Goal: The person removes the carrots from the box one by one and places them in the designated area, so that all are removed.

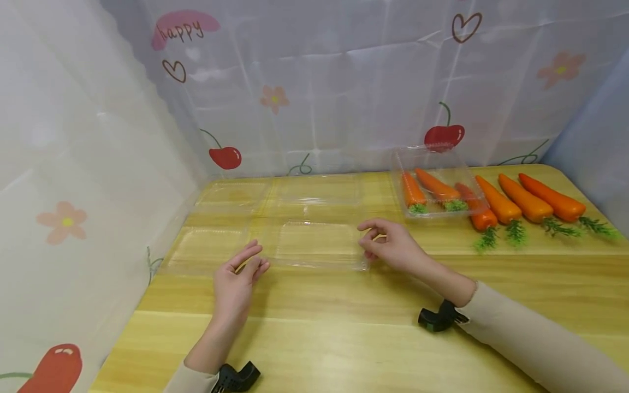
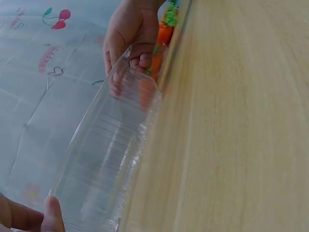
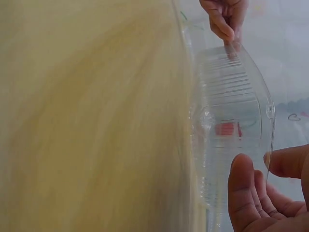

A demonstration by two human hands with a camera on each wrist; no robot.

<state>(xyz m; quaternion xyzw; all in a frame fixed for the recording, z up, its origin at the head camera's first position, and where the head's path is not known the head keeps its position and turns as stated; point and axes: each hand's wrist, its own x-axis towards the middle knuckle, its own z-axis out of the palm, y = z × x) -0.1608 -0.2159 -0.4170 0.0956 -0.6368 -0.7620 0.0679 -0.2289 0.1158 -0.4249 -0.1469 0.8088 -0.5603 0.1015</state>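
A clear plastic clamshell box [image 1: 316, 243] lies with its lid folded back on the wooden table. At its left side, the fingers and thumb of my left hand [image 1: 236, 278] hold the rim. My right hand [image 1: 393, 245] is at the opposite side, its thumb [image 3: 241, 179] against the wall and a fingertip at the rim. A second clear clamshell box [image 1: 208, 245] lies open just to the left. To the right, another clamshell box [image 1: 444, 210] contains orange carrots [image 1: 437, 186] with green tops.
Several loose carrots [image 1: 528, 199] lie side by side at the back right, one overlapping the filled box. A printed curtain [image 1: 339, 98] hangs close behind the table, and another stretch of it runs along the left side. Bare wood [image 1: 319, 333] lies in front of the boxes.
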